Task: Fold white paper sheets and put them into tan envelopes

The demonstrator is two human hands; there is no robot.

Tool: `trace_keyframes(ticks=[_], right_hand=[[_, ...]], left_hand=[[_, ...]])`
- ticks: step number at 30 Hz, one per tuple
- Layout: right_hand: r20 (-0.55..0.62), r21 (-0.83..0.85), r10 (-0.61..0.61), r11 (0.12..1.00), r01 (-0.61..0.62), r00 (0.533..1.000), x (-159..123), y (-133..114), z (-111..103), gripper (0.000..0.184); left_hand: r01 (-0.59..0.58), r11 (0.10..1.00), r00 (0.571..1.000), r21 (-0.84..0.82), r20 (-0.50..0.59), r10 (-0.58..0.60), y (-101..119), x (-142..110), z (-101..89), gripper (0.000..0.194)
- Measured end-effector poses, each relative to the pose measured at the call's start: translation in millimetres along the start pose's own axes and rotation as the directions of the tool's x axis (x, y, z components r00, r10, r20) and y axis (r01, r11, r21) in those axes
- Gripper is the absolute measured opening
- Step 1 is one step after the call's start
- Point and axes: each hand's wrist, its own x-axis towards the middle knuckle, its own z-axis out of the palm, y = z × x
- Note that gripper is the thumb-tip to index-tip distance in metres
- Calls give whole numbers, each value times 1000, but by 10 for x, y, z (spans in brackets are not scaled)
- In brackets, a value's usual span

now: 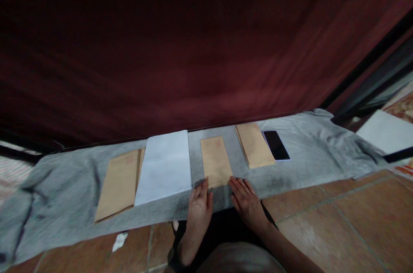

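A single brown paper envelope (pixel 216 159) lies flat in front of me, with faint red print near its far right corner. My left hand (pixel 200 203) rests at its near left corner, fingers stretched out and fingertips at the edge. At the near right corner lies my right hand (pixel 248 199), also flat with its fingers extended. Neither hand grips anything. Left of the envelope is a stack of white paper (pixel 164 167), and beyond that a pile of brown envelopes (pixel 118 182). Another pile of brown envelopes (pixel 256 146) sits to the right.
Grey cloth (pixel 306 148) covers the long narrow surface, wrinkled at both ends. A dark-screened phone (pixel 276 145) lies beside the right pile. Behind hangs a dark red curtain-like backdrop (pixel 206 58). A crumpled white scrap (pixel 119 241) is on the tiled floor (pixel 322 225).
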Motion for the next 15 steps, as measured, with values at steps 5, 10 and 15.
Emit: trace_keyframes(ticks=[5, 10, 15], right_hand=[[-27, 31, 29, 999, -28, 999, 41, -44, 12, 45], [-49, 39, 28, 999, -26, 998, 87, -61, 23, 46], [-69, 9, 100, 995, -100, 993, 241, -132, 4, 45]], left_hand=[[284, 869, 949, -406, -14, -316, 82, 234, 51, 58], [411, 646, 879, -643, 91, -469, 148, 359, 9, 59], [322, 528, 913, -786, 110, -393, 463, 399, -120, 46]])
